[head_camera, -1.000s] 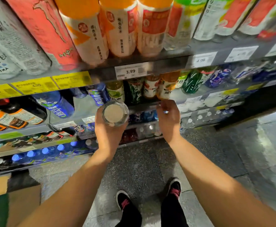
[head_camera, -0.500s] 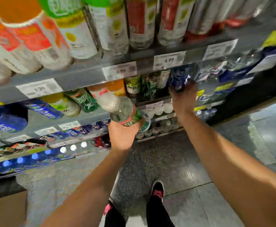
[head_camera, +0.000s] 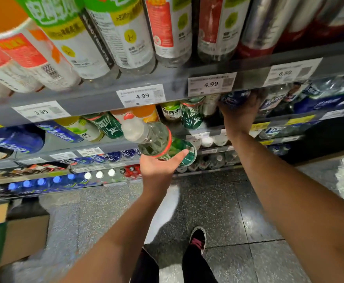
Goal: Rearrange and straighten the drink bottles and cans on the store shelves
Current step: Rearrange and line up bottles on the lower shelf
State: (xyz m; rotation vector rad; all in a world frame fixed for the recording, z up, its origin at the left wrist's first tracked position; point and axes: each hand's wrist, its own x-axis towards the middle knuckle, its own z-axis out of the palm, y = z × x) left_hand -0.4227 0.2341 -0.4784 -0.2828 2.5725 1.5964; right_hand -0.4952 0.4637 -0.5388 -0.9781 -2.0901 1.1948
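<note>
One bottle [head_camera: 159, 139] in left hand [head_camera: 159, 166], cap pointing upper-left.

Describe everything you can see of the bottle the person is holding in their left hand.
The bottle looks like clear plastic with a white cap, a red ring around its body and a green label on its lower half. It lies tilted, cap pointing up and left toward the shelves, base toward the right. The left hand cradles it from below, thumb along its underside. It is off the shelf, in front of the middle rows.

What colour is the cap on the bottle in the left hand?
White, on the green-labelled bottle the left hand holds; the head view shows it clearly.
</note>
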